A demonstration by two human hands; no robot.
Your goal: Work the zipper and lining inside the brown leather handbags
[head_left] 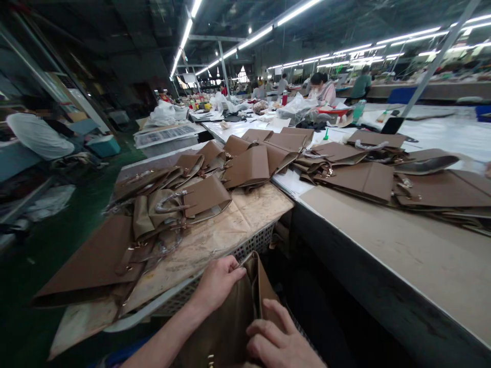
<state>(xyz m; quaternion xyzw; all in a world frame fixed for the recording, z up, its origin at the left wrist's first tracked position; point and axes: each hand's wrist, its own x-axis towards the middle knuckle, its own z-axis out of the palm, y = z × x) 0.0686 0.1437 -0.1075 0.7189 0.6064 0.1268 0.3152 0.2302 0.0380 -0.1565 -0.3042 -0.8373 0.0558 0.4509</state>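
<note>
At far left a person (pixel 40 135) in a white top sits near a blue bin (pixel 103 146). Next, brown bags (pixel 245 166) lie heaped on the wooden desk (pixel 226 220), and a mesh basket (pixel 263 239) is seen beneath its edge. The left hand (pixel 215 281) has its thumb and fingers closed on the top rim of one olive bag (pixel 226 324), which is low, between the hands. The right hand (pixel 284 340), with fingers half bent, touches its brown side; whether it grips, I cannot tell. Rightmost, more bags (pixel 356 181) lie upon another desk (pixel 383 240).
</note>
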